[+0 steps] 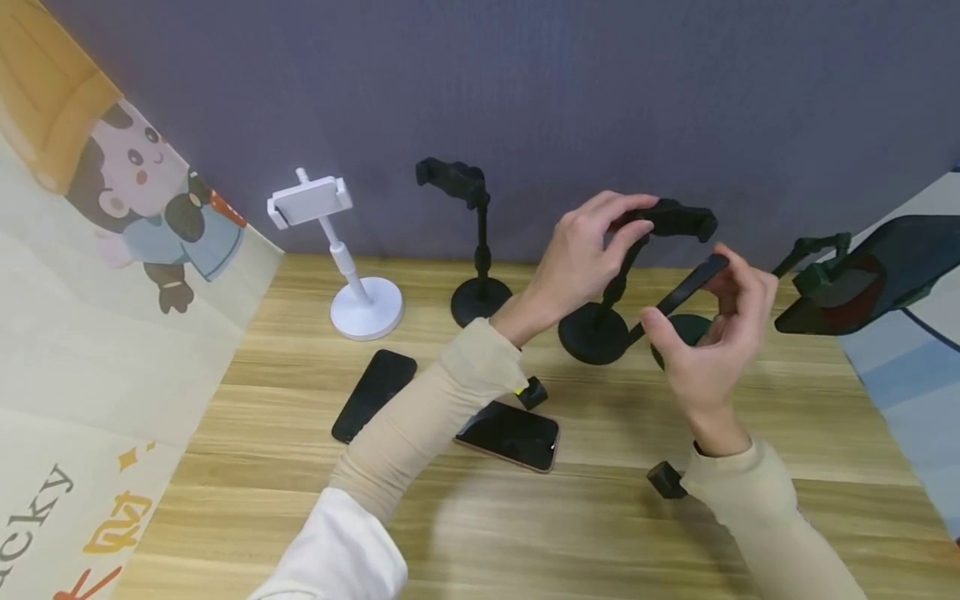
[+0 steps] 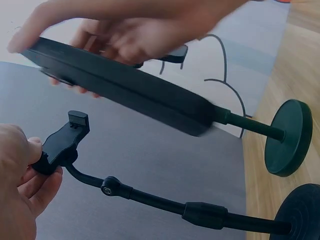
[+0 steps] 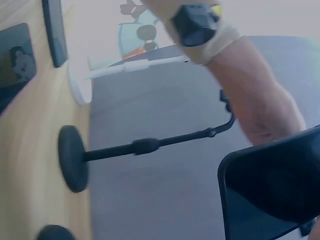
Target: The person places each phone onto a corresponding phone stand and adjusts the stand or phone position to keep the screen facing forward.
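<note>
My left hand pinches the clamp at the top of a black phone stand, whose round base rests on the table. In my right hand is a dark smartphone, gripped by its edges between thumb and fingers and tilted, just below and to the right of the clamp. The left wrist view shows the phone apart from the clamp. In the right wrist view the phone's screen hides part of the left hand, and the right hand is nearly out of frame.
A white phone stand and another black stand stand at the back left. Two phones lie on the table, one black and one with a pinkish edge. At the right, a green stand's holder carries a phone.
</note>
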Action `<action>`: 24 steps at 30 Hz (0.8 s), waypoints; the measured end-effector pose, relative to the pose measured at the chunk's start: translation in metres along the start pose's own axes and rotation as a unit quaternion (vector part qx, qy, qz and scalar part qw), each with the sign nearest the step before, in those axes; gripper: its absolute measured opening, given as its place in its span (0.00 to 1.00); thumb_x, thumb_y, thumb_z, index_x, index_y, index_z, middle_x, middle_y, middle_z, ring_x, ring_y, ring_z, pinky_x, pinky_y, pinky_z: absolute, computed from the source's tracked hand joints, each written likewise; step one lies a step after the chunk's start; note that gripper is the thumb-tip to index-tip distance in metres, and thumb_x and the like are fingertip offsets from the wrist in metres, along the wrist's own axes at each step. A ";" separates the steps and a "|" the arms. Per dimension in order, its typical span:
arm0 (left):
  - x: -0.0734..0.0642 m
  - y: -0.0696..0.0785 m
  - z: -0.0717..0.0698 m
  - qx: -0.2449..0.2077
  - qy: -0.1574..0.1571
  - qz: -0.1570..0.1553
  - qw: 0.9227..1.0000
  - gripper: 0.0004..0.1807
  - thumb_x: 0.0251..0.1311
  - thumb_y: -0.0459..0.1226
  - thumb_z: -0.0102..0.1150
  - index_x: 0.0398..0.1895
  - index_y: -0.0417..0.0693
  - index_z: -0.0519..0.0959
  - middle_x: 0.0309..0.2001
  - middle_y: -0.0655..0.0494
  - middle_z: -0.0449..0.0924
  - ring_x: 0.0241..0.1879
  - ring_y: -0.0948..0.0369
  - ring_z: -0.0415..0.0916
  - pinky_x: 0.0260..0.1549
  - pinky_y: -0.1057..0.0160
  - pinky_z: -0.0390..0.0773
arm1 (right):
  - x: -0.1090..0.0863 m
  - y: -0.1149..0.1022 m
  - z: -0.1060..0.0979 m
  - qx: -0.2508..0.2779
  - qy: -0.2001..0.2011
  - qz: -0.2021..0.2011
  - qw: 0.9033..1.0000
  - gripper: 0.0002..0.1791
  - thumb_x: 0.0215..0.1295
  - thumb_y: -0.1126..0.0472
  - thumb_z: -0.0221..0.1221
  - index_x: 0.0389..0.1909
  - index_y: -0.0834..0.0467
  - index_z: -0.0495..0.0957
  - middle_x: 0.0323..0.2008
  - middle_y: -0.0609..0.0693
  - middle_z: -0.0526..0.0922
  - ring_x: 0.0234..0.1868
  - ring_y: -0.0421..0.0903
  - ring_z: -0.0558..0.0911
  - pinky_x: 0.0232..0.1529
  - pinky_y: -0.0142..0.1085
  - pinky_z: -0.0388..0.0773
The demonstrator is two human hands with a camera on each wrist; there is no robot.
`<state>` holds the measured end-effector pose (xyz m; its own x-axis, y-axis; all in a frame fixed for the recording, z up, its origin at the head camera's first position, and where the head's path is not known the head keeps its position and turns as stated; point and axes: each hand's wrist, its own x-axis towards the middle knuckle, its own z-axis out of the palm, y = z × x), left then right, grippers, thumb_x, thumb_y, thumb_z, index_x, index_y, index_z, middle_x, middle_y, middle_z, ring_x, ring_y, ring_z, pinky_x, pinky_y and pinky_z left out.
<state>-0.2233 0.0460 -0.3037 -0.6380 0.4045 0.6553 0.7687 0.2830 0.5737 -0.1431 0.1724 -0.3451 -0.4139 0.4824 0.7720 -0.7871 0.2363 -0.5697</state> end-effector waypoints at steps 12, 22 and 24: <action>0.001 0.002 -0.002 0.006 -0.015 -0.004 1.000 0.18 0.76 0.37 0.57 0.62 0.39 0.81 0.54 0.46 0.83 0.38 0.62 0.79 0.39 0.76 0.72 | 0.040 -0.013 0.015 -0.013 -0.043 -0.014 0.999 0.59 0.36 0.28 0.79 0.55 0.73 0.78 0.45 0.51 0.73 0.43 0.42 0.74 0.52 0.32 0.73; 0.000 0.005 -0.003 0.016 -0.020 0.001 1.000 0.17 0.76 0.36 0.56 0.62 0.38 0.80 0.53 0.47 0.83 0.30 0.65 0.74 0.33 0.75 0.71 | 0.053 -0.008 0.017 -0.035 -0.057 -0.011 0.998 0.58 0.37 0.26 0.77 0.58 0.69 0.79 0.45 0.47 0.72 0.43 0.40 0.76 0.49 0.29 0.73; 0.000 0.005 -0.004 0.018 -0.018 0.007 1.000 0.17 0.76 0.35 0.56 0.62 0.38 0.80 0.53 0.47 0.83 0.29 0.66 0.73 0.32 0.75 0.71 | 0.055 -0.006 0.017 -0.037 -0.055 -0.010 0.998 0.57 0.37 0.26 0.77 0.58 0.68 0.79 0.45 0.47 0.72 0.43 0.40 0.76 0.49 0.29 0.73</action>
<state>-0.2197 0.0444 -0.2990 -0.6263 0.4390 0.6443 0.7785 0.3077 0.5471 -0.1688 0.1834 -0.2938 -0.4502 0.3820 0.8071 -0.7613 0.3081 -0.5705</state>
